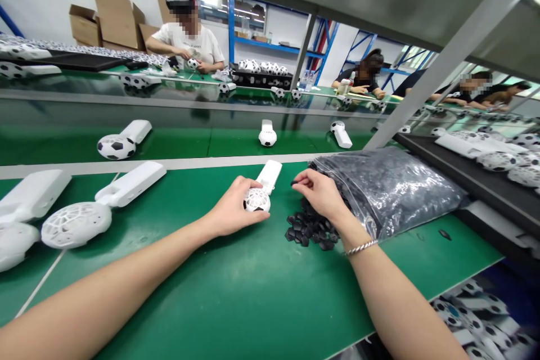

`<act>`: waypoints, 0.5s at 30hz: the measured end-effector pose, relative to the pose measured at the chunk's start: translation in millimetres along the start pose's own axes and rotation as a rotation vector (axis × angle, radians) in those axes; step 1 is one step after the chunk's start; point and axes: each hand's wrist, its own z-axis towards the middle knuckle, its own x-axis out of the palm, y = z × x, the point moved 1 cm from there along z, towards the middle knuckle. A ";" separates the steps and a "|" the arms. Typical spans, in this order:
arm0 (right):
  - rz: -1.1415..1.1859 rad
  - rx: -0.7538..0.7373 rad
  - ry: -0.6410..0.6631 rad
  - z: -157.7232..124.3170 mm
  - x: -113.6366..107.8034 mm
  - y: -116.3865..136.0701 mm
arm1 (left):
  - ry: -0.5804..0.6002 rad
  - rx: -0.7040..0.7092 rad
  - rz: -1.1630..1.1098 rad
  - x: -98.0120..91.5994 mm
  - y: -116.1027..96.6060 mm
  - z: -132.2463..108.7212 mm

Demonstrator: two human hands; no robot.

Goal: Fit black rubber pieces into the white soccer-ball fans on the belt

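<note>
My left hand [233, 209] is closed around the round lattice head of a white handheld fan [262, 188] lying on the green mat, its handle pointing away from me. My right hand [319, 192] pinches a small black piece [294, 183] between thumb and fingers, just right of the fan. Under that hand lies a loose pile of small black pieces [309, 229], spilling from an open clear plastic bag [392, 185] full of the same pieces. A silver bracelet sits on my right wrist.
Two more white fans [101, 202] lie at the left. Finished football-pattern fans [118, 143] ride the green belt behind. A slanted metal post [442, 62] rises on the right beside a black tray [485, 180] of fans. Other people work across the line.
</note>
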 end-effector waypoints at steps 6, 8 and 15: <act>0.309 -0.384 0.139 -11.8 12.8 29.6 | 0.167 0.050 -0.054 -16.3 0.9 5.5; 0.298 -0.471 0.190 -14.6 16.0 33.1 | 0.203 0.074 -0.070 -17.5 1.2 5.9; 0.215 -0.591 0.191 -19.8 26.1 39.8 | 0.102 0.074 -0.018 -6.5 -1.8 4.9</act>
